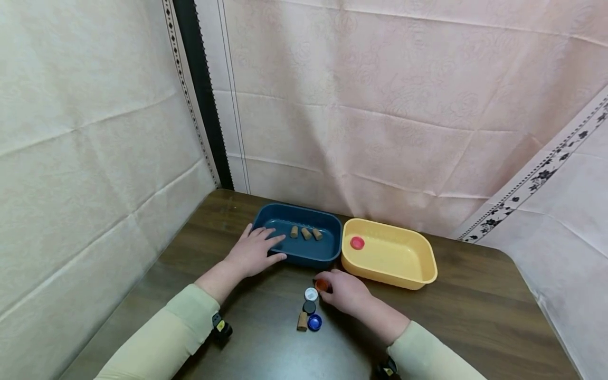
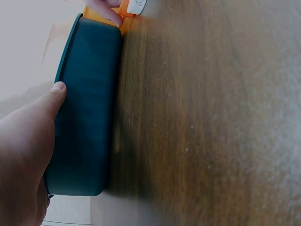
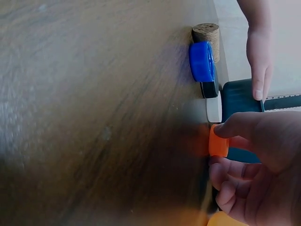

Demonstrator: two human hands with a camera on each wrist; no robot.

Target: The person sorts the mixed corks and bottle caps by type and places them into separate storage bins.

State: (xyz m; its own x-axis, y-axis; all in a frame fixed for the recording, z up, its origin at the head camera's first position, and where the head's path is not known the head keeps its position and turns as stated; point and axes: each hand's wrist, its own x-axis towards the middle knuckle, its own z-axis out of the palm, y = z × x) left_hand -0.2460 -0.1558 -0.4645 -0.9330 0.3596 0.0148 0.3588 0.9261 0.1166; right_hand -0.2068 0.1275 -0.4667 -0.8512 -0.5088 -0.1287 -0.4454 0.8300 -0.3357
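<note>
Wood-grained table (image 1: 475, 295) bearing blue tray (image 1: 306, 257) and yellow tray (image 1: 391, 257); nearer, white cap (image 1: 311, 294), black cap (image 1: 309, 307), blue cap (image 1: 314, 322) and cork (image 1: 302, 321).

Open desk (image 1: 266, 338) stretches left of the near cork (image 1: 302, 322) and right of the yellow tray (image 1: 380, 276). The white cap (image 1: 311, 294) blocks the right grip (image 1: 345, 292) on its left; the tray's wall stands just beyond.

The head view is bright; pale glare spreads toward the near edge of the table (image 1: 266, 348), shadow lying beside the right hand (image 1: 349, 293). Both wrist views are dimmer, hazy and blurred.
</note>
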